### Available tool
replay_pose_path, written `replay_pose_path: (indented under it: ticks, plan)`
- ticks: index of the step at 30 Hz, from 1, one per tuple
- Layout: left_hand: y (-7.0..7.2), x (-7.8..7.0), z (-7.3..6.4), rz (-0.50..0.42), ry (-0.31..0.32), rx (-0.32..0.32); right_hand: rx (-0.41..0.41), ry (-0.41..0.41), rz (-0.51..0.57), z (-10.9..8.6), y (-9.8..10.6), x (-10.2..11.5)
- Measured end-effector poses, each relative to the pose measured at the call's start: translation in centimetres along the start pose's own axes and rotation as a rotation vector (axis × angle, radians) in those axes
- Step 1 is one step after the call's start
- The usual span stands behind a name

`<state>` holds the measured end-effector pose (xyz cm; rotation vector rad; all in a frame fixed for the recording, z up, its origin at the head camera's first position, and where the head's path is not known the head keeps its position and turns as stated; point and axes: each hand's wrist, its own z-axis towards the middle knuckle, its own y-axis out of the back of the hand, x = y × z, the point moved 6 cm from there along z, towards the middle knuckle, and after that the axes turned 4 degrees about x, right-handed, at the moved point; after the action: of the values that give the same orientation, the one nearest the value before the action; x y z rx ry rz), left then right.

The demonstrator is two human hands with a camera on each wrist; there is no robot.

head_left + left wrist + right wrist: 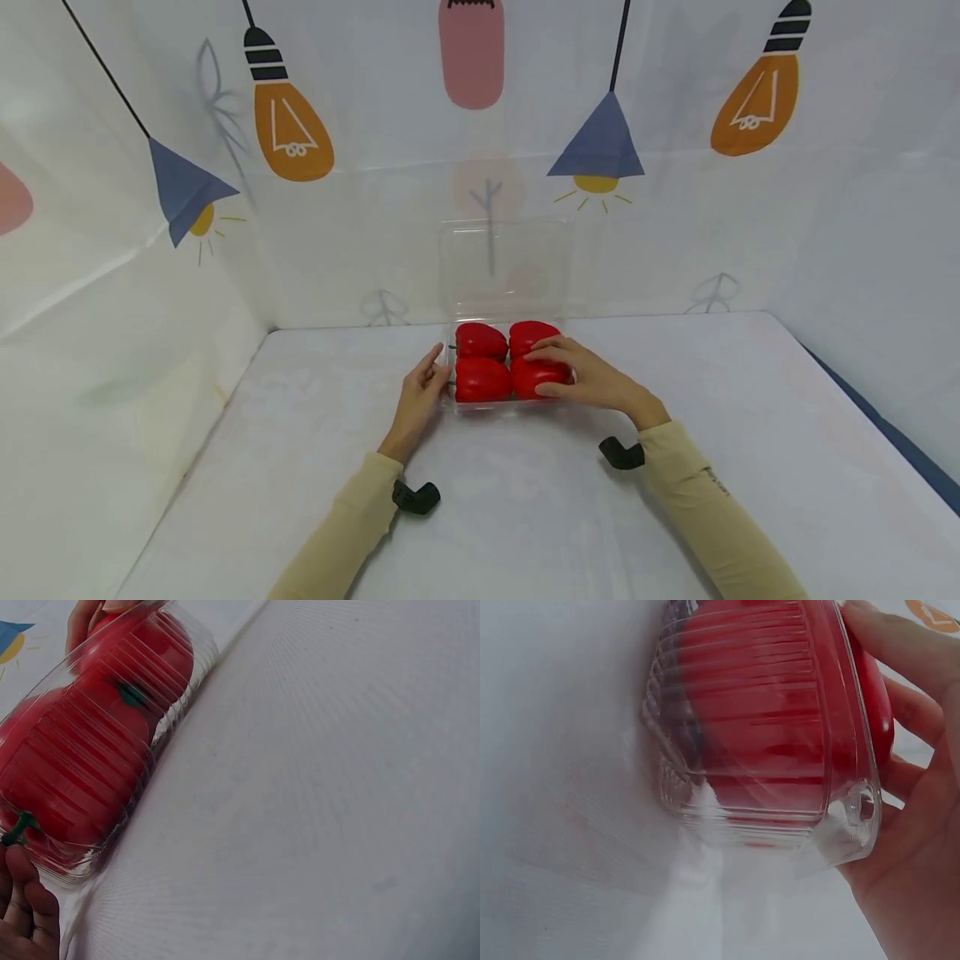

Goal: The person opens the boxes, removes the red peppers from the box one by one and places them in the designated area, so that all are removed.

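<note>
Head view: left hand (420,402), relaxed, beside peppers (482,380); right hand (594,375) gripping near-right pepper (527,380).

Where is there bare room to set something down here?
Bare table lies left of the left hand, right of the right hand, and between the sleeves, in front of the clear box. Crowded: the box, with four peppers inside and hands at both sides.

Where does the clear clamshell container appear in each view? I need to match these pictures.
Head: the clear clamshell container sits centrally, just below the middle, lid raised behind.
Left wrist: upper left, cut off by the edges.
Right wrist: upper centre, cut off by the top edge.
Shared landmark: the right hand.
</note>
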<state>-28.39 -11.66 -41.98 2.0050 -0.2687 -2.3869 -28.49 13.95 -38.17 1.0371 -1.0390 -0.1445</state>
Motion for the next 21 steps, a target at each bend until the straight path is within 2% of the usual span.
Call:
replay_pose_path:
  ticks: [6, 15, 21]
  plan:
    - [0.1, -0.2, -0.1, 0.003, -0.005, -0.019, 0.016, -0.003, 0.006, -0.3, 0.3, 0.4]
    - [-0.4, 0.2, -0.2, -0.021, 0.033, -0.005, -0.029, -0.017, -0.018, -0.9, 1.0, 0.9]
    - [-0.1, 0.1, -0.1, -0.042, 0.036, -0.006, -0.062, 0.012, -0.015, -0.8, 1.7, 1.2]
